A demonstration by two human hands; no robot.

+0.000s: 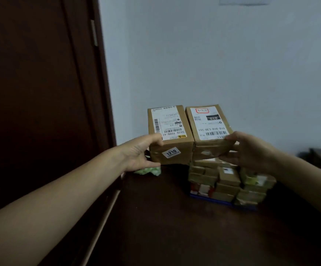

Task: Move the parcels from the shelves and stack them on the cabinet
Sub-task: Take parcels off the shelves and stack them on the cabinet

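Note:
Two brown cardboard parcels with white shipping labels are held side by side above the dark cabinet top (155, 217). My left hand (138, 152) grips the near left corner of the left parcel (170, 135), which carries a "1210" sticker. My right hand (250, 150) grips the near right edge of the right parcel (209, 129), thumb on top. The right parcel sits over a stack of several smaller parcels (230, 183) standing on the cabinet. Whether the held parcels touch the stack is hidden.
A dark wooden door (31, 93) and its frame fill the left. A white wall (213, 64) stands behind the cabinet. A crumpled green wrapper (150, 170) lies under my left hand. A blue base (213, 201) shows beneath the stack.

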